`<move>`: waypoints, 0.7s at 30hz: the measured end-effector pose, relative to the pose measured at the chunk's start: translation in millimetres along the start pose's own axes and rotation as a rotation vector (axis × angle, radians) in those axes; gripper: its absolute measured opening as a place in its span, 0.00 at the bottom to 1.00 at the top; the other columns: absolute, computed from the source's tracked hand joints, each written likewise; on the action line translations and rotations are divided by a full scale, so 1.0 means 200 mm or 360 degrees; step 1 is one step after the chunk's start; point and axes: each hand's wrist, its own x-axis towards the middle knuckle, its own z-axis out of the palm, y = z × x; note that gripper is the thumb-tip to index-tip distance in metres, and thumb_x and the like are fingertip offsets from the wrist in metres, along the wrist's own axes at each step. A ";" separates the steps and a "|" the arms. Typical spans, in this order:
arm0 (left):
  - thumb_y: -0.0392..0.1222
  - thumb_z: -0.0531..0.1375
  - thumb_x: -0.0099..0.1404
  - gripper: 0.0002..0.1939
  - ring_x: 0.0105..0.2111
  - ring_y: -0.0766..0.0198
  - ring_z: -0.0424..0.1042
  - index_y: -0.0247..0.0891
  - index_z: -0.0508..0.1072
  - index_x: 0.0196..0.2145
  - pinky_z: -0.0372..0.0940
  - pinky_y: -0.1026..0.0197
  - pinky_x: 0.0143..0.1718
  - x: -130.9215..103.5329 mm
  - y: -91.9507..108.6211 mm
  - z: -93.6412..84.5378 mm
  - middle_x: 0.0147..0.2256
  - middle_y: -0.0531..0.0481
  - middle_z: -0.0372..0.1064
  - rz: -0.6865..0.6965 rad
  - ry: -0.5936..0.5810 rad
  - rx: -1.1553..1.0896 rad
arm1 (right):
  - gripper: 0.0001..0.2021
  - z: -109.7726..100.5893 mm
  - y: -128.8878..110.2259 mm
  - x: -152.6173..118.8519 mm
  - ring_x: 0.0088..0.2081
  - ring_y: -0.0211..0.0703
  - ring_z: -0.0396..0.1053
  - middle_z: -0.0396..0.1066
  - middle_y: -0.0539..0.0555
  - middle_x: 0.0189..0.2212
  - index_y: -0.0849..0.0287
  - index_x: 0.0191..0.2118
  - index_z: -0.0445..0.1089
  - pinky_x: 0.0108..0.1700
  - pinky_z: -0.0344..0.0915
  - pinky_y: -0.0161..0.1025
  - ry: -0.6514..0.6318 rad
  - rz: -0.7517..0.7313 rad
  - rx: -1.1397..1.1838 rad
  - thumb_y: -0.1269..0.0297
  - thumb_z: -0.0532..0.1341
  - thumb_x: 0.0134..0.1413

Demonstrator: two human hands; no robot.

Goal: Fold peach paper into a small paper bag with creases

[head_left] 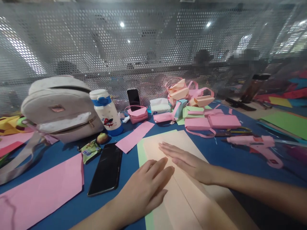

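A large peach paper sheet (178,195) lies in front of me on top of more peach and green paper (141,156). Part of it is folded over, with a long edge or crease running toward me, and its near right part bulges up. My left hand (146,185) rests on the paper's left side, fingers slightly bent and apart, holding nothing. Beyond and to the right, my right hand (192,163) lies flat along the folded paper, fingers stretched out and pointing up-left.
To the left are a black phone (106,169), pink paper (48,191), a snack packet (90,151), a bottle (107,113) and a white backpack (62,108). Pink paper boxes (224,121) stand at the back, a pink glue gun (261,147) at right.
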 end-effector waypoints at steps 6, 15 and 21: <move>0.34 0.51 0.70 0.12 0.54 0.50 0.67 0.37 0.68 0.49 0.72 0.49 0.49 -0.02 0.01 0.03 0.58 0.40 0.64 0.0043 0.0184 0.0076 | 0.25 -0.02 0.01 0.01 0.71 0.42 0.36 0.41 0.51 0.71 0.53 0.71 0.45 0.71 0.37 0.52 -0.0149 -0.0088 -0.0256 0.59 0.44 0.72; 0.33 0.51 0.71 0.13 0.54 0.47 0.68 0.34 0.69 0.51 0.71 0.47 0.52 -0.03 0.00 0.04 0.51 0.39 0.70 0.0108 0.0296 0.0087 | 0.28 -0.01 0.01 0.00 0.72 0.43 0.32 0.38 0.55 0.72 0.59 0.71 0.43 0.71 0.37 0.52 -0.0195 -0.0039 -0.0316 0.63 0.47 0.70; 0.34 0.51 0.71 0.17 0.58 0.45 0.64 0.36 0.66 0.56 0.68 0.42 0.55 -0.05 0.00 0.02 0.57 0.38 0.65 0.0112 0.0130 0.0065 | 0.29 0.01 0.00 0.01 0.72 0.45 0.29 0.34 0.56 0.72 0.61 0.71 0.45 0.71 0.35 0.53 -0.0226 0.0076 -0.0568 0.56 0.48 0.70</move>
